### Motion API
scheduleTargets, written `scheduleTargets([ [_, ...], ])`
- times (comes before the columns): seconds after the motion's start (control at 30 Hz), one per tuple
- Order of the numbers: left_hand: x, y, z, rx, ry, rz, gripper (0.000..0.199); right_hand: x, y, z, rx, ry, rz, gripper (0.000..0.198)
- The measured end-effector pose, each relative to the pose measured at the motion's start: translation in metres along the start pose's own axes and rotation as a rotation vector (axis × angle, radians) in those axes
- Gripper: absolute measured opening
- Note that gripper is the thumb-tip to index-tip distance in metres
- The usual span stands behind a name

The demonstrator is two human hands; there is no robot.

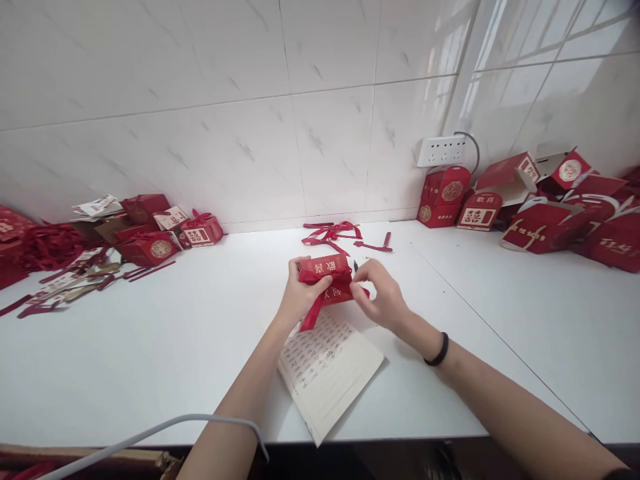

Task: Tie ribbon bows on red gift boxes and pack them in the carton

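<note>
Over the middle of the white table, my left hand grips a small red gift box with light Chinese characters. Its thumb presses on the front, where a red ribbon crosses the box and one end hangs down. At the box's right side, my right hand is closed, with thumb and forefinger pinched at a bit of the red ribbon. A dark pen tip shows just behind those fingers; the rest of it is hidden. Below the box lies an open notebook with rows of handwriting, partly covered by my left hand and the box.
Loose red ribbons lie near the wall. Several red boxes and cut ribbons are piled at left. More red boxes stand at right, below a power strip. A grey cable crosses my left forearm.
</note>
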State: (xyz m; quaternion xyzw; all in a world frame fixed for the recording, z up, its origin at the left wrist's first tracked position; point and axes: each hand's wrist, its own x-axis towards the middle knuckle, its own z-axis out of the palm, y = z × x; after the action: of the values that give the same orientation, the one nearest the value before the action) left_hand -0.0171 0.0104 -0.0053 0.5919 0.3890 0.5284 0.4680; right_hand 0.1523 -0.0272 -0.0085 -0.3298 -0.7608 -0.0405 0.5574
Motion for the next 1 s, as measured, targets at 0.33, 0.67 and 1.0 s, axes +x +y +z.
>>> scheduleTargets([
  [0.33, 0.002, -0.001, -0.002, 0.076, 0.042, 0.008, 0.051, 0.006, 0.024, -0.016, 0.544, -0.506, 0.739, 0.036],
  [0.67, 0.004, -0.002, 0.0, 0.101, 0.045, -0.009, 0.053, 0.007, 0.026, -0.021, 0.592, -0.653, 0.794, 0.031],
  [1.0, 0.001, -0.004, -0.001, 0.075, -0.048, 0.009, 0.058, 0.006, 0.02, -0.011, 0.361, -0.134, 0.405, 0.033],
])
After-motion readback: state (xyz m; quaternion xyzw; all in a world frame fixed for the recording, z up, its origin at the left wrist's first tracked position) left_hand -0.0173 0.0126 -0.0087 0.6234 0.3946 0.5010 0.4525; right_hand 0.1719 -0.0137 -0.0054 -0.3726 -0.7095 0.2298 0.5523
